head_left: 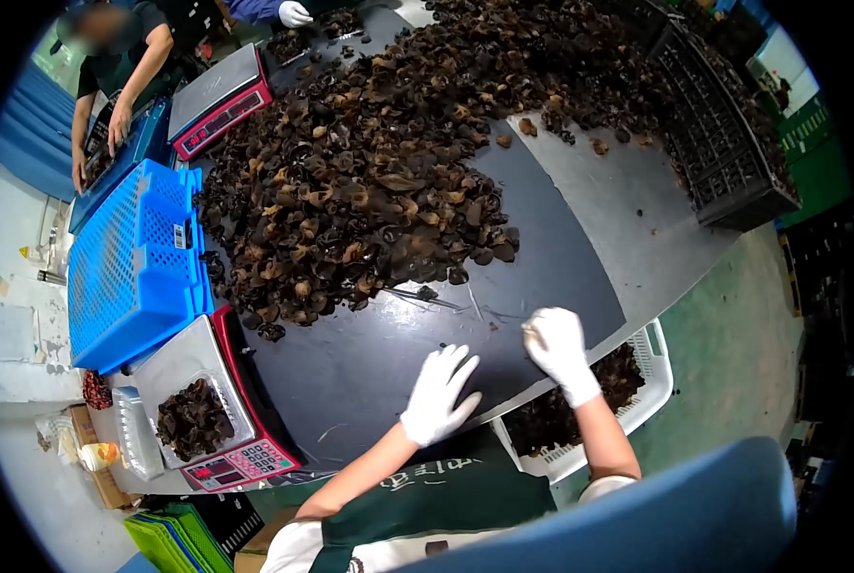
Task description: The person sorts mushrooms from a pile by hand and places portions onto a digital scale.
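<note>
My left hand [440, 396], in a white glove, lies over the dark table mat [351, 368] near the front edge, fingers spread and nothing in it. To its right, my right hand [555, 346], also gloved in white, is closed above the mat, and what it may hold is hidden. Beyond both hands spreads a large heap of dark brown dried pieces [351, 210]. Thin metal tweezers [422, 300] lie at the heap's near edge, with a small dark piece beside them. Below my right hand, a white basket [658, 368] holds more dark pieces.
At the left, a red scale [255, 458] bears a clear tray of dark pieces [196, 418]. Blue crates [112, 277] stand behind it, near another red scale [222, 124]. A black crate [733, 172] is at the right. A co-worker [126, 67] stands at the upper left.
</note>
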`<state>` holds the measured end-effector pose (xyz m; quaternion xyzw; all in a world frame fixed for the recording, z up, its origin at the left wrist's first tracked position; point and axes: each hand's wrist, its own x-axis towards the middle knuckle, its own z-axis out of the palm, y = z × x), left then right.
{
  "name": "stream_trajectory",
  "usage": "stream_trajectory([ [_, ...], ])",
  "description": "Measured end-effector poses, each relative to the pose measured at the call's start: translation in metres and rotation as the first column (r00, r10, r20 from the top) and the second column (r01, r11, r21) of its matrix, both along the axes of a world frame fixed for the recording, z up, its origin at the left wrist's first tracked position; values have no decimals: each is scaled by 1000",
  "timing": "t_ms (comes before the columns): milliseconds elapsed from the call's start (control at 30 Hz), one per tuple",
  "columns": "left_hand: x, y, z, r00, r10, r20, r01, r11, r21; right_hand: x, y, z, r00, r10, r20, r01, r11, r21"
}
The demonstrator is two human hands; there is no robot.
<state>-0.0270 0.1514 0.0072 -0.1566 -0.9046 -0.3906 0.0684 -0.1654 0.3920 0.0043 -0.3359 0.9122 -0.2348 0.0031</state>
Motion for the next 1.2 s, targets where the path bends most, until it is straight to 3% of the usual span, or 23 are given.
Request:
stream_trajectory([
  [67, 27, -22, 10, 986, 65, 150, -38, 983, -178, 10, 57, 1, 958, -186, -217, 172, 982, -83],
  [167, 41, -18, -20, 954, 252, 161, -134, 842, -523, 22, 94, 7, 897, -391, -204, 377, 920, -105],
  [267, -5, 41, -25, 969, 154, 191, -104, 964, -246, 24, 78, 12, 899, -422, -116, 380, 884, -274],
  [333, -31, 96, 1, 959, -211, 191, 253, 940, -231, 27, 61, 25, 926, -370, -68, 344, 905, -249],
  [400, -13, 140, -36, 876, -479, -64, 483, 872, 84, 33, 60, 41, 937, -328, -118, 302, 933, -195],
  [433, -16, 133, -23, 873, -469, -133, 477, 878, 38, 37, 70, 49, 938, -325, -123, 298, 935, -194],
  [500, -42, 95, -1, 970, -213, -114, 196, 970, -146, 50, 107, 44, 900, -421, -110, 397, 899, -186],
  [533, -54, 65, -4, 971, -212, -111, 195, 970, -143, 57, 126, 41, 878, -470, -84, 449, 873, -192],
  [567, -65, 36, -13, 989, 42, -141, -79, 960, -269, 62, 141, 41, 872, -480, -99, 456, 868, -195],
  [600, -69, 34, -16, 976, 162, -147, -203, 921, -331, 69, 155, 42, 863, -493, -113, 467, 862, -197],
  [667, -74, 41, -21, 956, 276, -100, -292, 864, -409, 79, 168, 32, 827, -561, -48, 541, 815, -208],
  [733, -82, 98, 22, 959, -60, 277, 171, 903, -395, 76, 153, 36, 817, -575, -50, 549, 801, -238],
  [800, -57, 153, 4, 783, -593, 187, 620, 765, -174, 67, 127, 47, 854, -521, 13, 502, 816, -287],
  [867, -13, 173, -40, 731, -647, -216, 672, 737, 67, 63, 123, 55, 895, -443, -50, 422, 879, -223],
  [900, -25, 151, -17, 726, -675, -130, 682, 731, 12, 66, 128, 54, 895, -444, -37, 422, 871, -251],
  [933, -40, 120, 7, 793, -603, -85, 609, 785, 113, 70, 136, 50, 882, -470, -34, 450, 860, -240],
  [967, -43, 93, 13, 900, -434, -42, 434, 901, 1, 76, 147, 44, 864, -504, 6, 489, 837, -245],
  [1000, -48, 62, 25, 937, -319, 146, 336, 936, -110, 81, 156, 36, 845, -533, 46, 527, 812, -251],
  [1033, -63, 42, 68, 830, -170, 532, 349, 901, -257, 87, 163, 28, 819, -570, 66, 568, 790, -231],
  [1067, -26, 21, -3, 994, -101, -29, 73, 859, -506, 89, 166, 26, 825, -564, 37, 559, 805, -201],
  [1133, -18, 37, -18, 997, -73, 40, 83, 856, -511, 82, 154, 20, 839, -544, 21, 531, 811, -246],
  [1167, -33, 60, 6, 919, -129, 373, 255, 915, -312, 71, 140, 22, 860, -510, -10, 492, 835, -246],
  [1200, -41, 89, 7, 805, -307, 507, 445, 879, -173, 55, 125, 18, 884, -464, -63, 433, 862, -263],
])
